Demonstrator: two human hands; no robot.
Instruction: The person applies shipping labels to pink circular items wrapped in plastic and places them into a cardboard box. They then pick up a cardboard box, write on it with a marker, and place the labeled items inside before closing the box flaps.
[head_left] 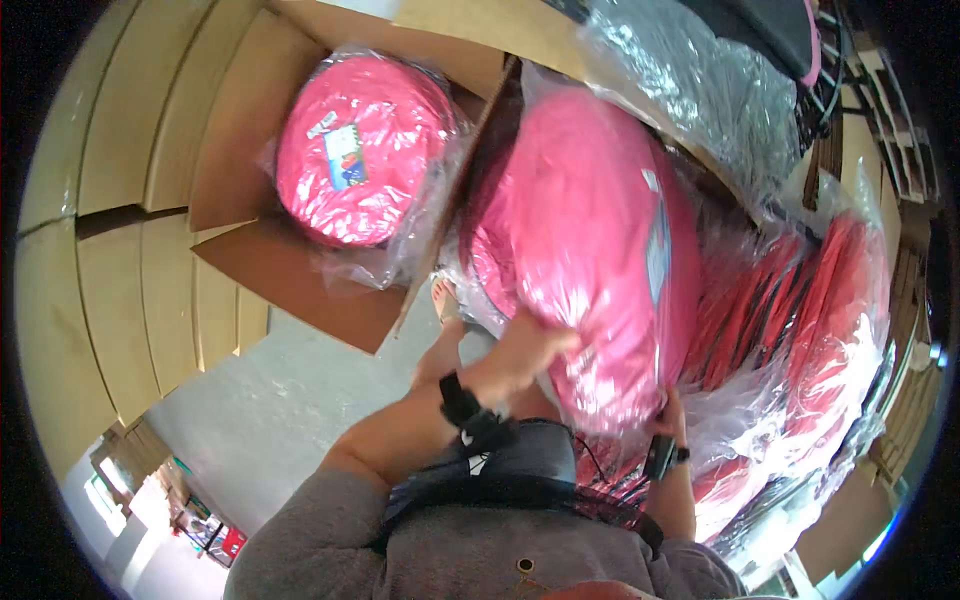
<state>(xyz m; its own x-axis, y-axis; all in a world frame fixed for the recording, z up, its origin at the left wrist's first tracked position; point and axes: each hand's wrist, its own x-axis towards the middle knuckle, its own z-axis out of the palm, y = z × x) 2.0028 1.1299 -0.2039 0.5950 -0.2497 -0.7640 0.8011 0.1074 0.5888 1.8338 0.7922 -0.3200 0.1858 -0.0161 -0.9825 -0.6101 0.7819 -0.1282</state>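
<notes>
A large, puffy pink bundle (590,220) in clear plastic stands tilted in front of me, with a pale blue label on its right side. My left hand (530,352) grips its lower left edge, the thumb lying over the plastic. At its lower right corner, my right hand (674,415) holds the wrapping from beside and beneath; some of its fingers are hidden. To the left, a round pink bundle (370,150) in clear plastic lies inside an open cardboard box (300,285), a picture card on its top.
Stacked cardboard boxes (110,290) line the left side. Red and black items in clear plastic (790,330) are piled at the right. Loose clear plastic (700,80) lies at the far right, by a cardboard flap (470,28). Grey floor (290,385) shows at the lower left.
</notes>
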